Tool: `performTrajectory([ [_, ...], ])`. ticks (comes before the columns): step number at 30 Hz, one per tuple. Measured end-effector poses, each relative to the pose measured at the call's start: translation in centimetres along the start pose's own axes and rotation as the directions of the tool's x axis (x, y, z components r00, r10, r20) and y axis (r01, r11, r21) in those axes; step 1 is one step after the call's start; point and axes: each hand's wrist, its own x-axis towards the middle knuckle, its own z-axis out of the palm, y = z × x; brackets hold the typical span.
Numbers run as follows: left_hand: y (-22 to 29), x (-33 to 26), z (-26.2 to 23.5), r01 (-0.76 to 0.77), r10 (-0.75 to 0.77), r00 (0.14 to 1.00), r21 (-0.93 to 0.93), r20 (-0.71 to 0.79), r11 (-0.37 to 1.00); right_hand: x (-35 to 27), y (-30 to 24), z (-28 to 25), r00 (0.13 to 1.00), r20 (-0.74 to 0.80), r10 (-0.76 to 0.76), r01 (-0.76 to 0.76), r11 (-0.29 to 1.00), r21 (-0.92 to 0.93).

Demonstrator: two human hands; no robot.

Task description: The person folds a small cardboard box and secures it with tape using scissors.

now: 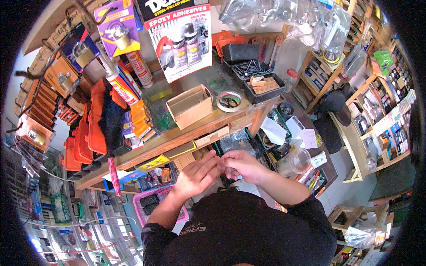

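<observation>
My left hand (199,175) and my right hand (243,167) meet in front of my chest, just off the counter's near edge. The left fingers lie close together, reaching to the right fingertips, with the thumb hidden. My right hand is closed in a pinch, its thumb and forefinger against the left fingertips. Whatever is between them is too small or covered to make out. Beyond the hands, an open-topped cardboard box (191,108) sits on the glass-topped counter (166,150). Beside it lies a tape roll (230,101) with small dark items inside its ring.
Orange plastic cases (95,128) and sealant tubes (140,70) stand at the left. Carded padlocks (119,36) and an adhesive pack (179,42) hang above. Black bins hold screws (253,68) and wooden pieces (265,84). A pink basket (141,208) and a clear tub (294,162) stand lower.
</observation>
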Motion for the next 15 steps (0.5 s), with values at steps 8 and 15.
performTrajectory([
  [8,-4.6,6.3,-2.4,0.236,-0.231,0.972,0.207,-0.048,0.949,0.7,1.6,-2.9,0.962,-0.102,-0.252,0.26,0.963,0.075],
  [15,-11.6,12.3,-1.1,0.492,-0.597,0.715,0.345,0.363,0.799,1.7,4.2,-6.1,0.959,-0.144,-0.245,0.26,0.961,0.095],
])
